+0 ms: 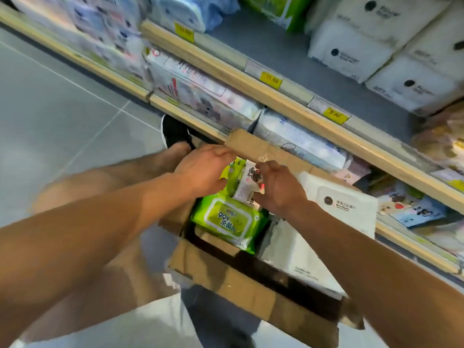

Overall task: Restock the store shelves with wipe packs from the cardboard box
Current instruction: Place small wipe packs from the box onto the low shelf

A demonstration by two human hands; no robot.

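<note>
Your task looks to be in the middle, not near the end. The box [251, 292] is open and several packs are inside: a green pack [226, 219] near its left wall, a big white pack [344, 207] at its right side, and more white ones under it. Your right hand [278, 189] curls its fingers around a small white pack [247, 184] just above the green pack. Your left hand [203, 167] reaches into the box beside it, fingers bent; I cannot tell if it grips something. The shelves [288, 96] behind the box already carry many packs, so I judge only the box contents remain.
</note>
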